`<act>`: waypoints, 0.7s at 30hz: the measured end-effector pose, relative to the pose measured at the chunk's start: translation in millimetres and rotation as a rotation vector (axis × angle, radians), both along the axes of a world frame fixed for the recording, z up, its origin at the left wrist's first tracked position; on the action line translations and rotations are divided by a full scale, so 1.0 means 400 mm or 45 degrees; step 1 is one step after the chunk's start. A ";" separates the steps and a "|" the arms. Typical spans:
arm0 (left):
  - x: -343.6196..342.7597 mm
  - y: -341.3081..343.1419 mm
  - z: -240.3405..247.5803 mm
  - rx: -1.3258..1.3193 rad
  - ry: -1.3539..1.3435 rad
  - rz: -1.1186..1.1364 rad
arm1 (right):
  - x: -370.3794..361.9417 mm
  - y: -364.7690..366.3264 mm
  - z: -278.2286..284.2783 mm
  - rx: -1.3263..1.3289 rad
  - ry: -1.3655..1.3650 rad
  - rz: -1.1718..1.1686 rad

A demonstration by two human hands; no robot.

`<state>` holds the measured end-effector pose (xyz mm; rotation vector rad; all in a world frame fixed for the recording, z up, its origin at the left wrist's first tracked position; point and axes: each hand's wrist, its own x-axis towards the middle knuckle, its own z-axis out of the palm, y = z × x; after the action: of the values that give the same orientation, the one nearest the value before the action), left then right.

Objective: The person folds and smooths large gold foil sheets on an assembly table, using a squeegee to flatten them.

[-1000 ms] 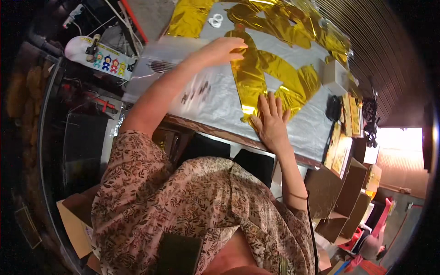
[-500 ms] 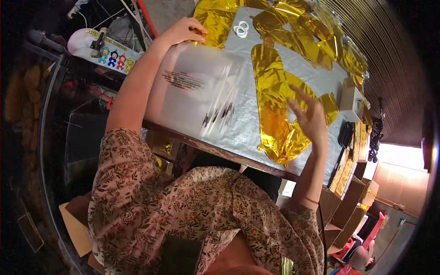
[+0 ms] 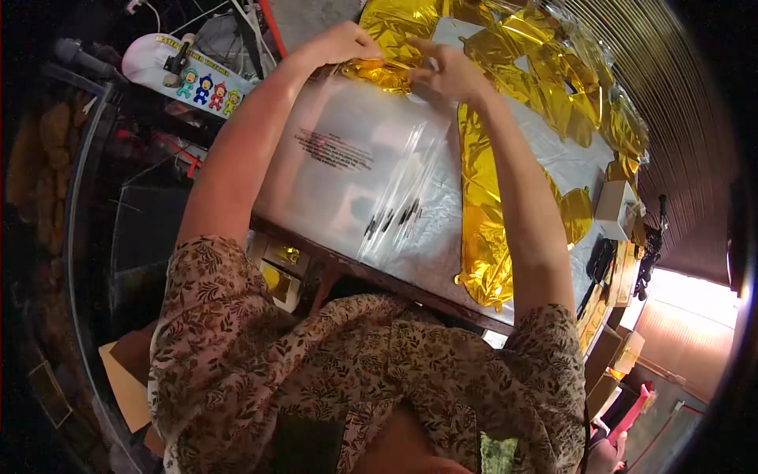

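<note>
A stack of clear plastic bags [image 3: 339, 186] with small dark print lies on the silver-covered table [image 3: 438, 253]. At its far edge, my left hand [image 3: 344, 47] has closed fingers on a crumpled gold foil balloon [image 3: 383, 77]. My right hand [image 3: 458, 73] reaches over from the right, its fingers apart and slightly blurred near the same foil. Whether its fingertips touch the foil I cannot tell. Under my right forearm lies another flat gold foil balloon [image 3: 483, 237], partly hidden by the arm.
More gold foil balloons [image 3: 545, 71] spread along the table's far side. A white box [image 3: 614, 210] stands at the right edge, with black cables [image 3: 600, 261] close by. Left of the table are a decorated skateboard [image 3: 181, 75] and a red bar [image 3: 272, 28]. A cardboard box [image 3: 126, 379] sits lower left.
My right hand has moved left and away from me, from above the flat gold balloon to the foil beside my left hand. The white rings are now out of sight behind it.
</note>
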<state>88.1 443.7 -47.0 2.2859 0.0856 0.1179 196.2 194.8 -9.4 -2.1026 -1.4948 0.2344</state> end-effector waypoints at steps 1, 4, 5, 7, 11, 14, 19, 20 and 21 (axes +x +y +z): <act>0.009 0.001 0.025 0.018 0.158 0.012 | -0.001 0.018 -0.013 0.013 0.001 0.063; 0.001 0.030 0.029 -0.044 0.219 0.082 | -0.021 0.080 -0.041 0.029 0.164 0.008; -0.006 0.051 0.022 -0.128 0.120 0.120 | -0.025 0.103 -0.050 0.040 0.163 0.030; 0.008 0.002 0.040 -0.179 -0.158 0.203 | 0.018 0.102 -0.089 0.163 0.107 -0.188; -0.061 -0.028 0.097 -0.007 -0.364 0.065 | 0.059 0.097 -0.108 0.227 0.143 -0.265; -0.096 -0.013 0.045 0.114 -0.256 -0.101 | 0.047 0.110 -0.086 0.142 0.162 -0.256; -0.078 -0.004 -0.011 0.261 -0.211 -0.102 | 0.041 0.112 -0.056 0.046 0.045 -0.235; -0.071 -0.002 -0.014 0.258 -0.211 -0.102 | 0.041 0.110 -0.055 0.043 0.045 -0.236; -0.064 -0.001 -0.014 0.227 -0.164 -0.068 | 0.041 0.109 -0.056 0.045 0.061 -0.234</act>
<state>62.6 443.5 -52.6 2.4498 -0.0551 0.2536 212.7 238.5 -31.8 -2.1741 -1.2600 0.1862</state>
